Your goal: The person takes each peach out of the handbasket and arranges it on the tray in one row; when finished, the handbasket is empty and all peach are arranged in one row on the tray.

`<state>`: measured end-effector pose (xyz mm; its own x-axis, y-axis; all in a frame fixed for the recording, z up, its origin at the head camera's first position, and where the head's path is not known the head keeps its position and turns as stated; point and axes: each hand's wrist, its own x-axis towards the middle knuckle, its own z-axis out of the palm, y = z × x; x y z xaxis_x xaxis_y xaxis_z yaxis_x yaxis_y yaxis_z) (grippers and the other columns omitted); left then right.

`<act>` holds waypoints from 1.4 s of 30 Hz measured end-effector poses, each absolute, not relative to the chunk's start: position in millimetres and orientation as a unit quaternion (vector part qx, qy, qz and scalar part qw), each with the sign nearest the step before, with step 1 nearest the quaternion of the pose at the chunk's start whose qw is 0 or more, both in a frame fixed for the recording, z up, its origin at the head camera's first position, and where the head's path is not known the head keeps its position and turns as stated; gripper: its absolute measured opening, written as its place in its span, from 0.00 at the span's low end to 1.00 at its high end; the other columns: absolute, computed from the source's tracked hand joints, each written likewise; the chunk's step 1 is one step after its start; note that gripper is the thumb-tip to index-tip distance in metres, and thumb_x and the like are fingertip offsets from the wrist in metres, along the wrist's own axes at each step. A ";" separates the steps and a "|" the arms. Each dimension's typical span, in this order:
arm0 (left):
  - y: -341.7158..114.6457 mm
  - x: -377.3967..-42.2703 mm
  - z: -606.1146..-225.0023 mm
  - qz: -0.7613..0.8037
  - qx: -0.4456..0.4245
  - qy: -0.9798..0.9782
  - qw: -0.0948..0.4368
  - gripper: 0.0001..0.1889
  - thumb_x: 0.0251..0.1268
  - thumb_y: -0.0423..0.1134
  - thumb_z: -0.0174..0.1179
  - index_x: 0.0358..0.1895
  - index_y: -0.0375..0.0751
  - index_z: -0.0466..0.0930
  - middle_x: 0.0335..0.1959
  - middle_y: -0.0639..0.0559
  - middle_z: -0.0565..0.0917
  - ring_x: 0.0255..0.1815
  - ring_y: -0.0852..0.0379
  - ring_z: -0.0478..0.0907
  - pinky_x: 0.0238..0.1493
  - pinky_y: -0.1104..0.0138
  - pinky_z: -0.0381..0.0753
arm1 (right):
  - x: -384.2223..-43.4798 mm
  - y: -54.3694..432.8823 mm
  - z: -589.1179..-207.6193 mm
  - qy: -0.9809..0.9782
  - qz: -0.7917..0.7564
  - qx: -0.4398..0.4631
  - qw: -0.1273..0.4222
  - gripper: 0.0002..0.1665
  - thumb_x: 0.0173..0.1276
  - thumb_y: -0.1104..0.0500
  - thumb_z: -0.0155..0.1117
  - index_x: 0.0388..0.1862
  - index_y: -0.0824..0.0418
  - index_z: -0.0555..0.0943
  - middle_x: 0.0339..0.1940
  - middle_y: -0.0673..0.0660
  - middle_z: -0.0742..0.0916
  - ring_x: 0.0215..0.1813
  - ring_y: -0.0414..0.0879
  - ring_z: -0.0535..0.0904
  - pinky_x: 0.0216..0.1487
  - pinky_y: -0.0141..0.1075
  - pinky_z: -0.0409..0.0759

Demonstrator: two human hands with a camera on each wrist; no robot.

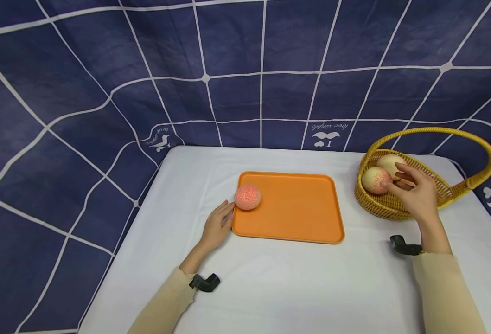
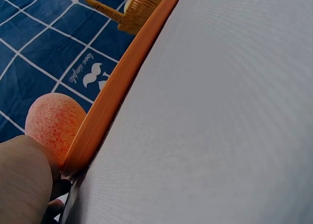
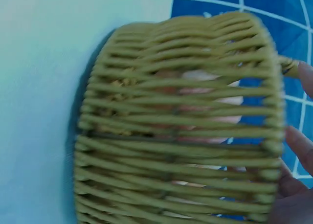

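Observation:
In the head view my left hand (image 1: 218,226) lies at the left edge of the orange tray (image 1: 295,208), its extended fingertips right at the rim. A speckled pink peach (image 1: 247,197) rests on the tray beside them; the left wrist view shows this peach (image 2: 55,121) just past my hand (image 2: 24,180). Over the wicker basket (image 1: 379,208) my right hand (image 1: 420,192) reaches in, fingers spread apart. Its thumb overlaps a yellow-and-red peach (image 1: 374,180), while the fingers partly cover a paler peach (image 1: 390,166) behind. The basket's weave (image 3: 181,131) hides most of the contents in the right wrist view.
A tall arched handle (image 1: 437,130) rises over the basket. White cloth (image 1: 295,283) covers the table, with a dark blue gridded cloth (image 1: 237,102) behind and at the sides. Black straps (image 1: 404,246) are on both wrists.

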<state>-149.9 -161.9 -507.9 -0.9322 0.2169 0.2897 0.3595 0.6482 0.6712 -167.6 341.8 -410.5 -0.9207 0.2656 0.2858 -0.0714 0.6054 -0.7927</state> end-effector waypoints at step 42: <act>-162.1 -149.0 -506.9 -0.389 -0.164 -0.901 0.096 0.21 0.70 0.33 0.54 0.64 0.31 0.73 0.65 0.40 0.77 0.72 0.41 0.67 0.73 0.47 0.64 | -187.1 348.4 -420.6 -0.916 0.378 -0.120 0.060 0.47 0.61 0.45 0.70 0.72 0.67 0.66 0.61 0.67 0.76 0.45 0.38 0.74 0.33 0.18 0.68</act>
<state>-149.0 -162.1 -506.9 -0.9279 0.2215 0.2999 0.3702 0.6434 0.6701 -187.1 348.4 -420.6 -0.9640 0.2652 0.0200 0.1737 0.6849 -0.7076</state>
